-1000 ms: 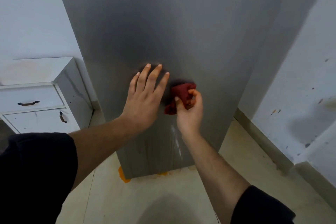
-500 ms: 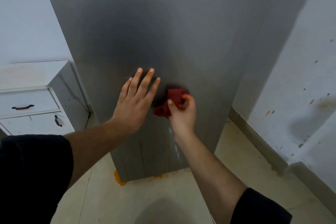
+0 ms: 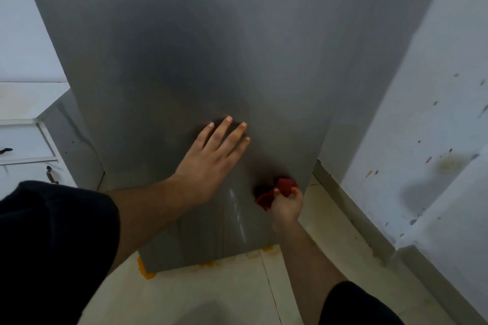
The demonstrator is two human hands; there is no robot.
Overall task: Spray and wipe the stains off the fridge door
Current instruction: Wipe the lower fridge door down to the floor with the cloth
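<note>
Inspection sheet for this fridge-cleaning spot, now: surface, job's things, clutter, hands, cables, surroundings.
Surface: grey fridge door; wet streaks run down its lower part.
Job's things: red cloth, bunched, held against the door near its lower right edge.
Clutter: orange stain on the floor at the door's lower left corner.
Hands: left hand flat on the door, fingers straight; right hand grips the cloth.
Cables: nothing seen.
Surroundings: white drawer cabinet to the left; speckled white wall to the right.
</note>
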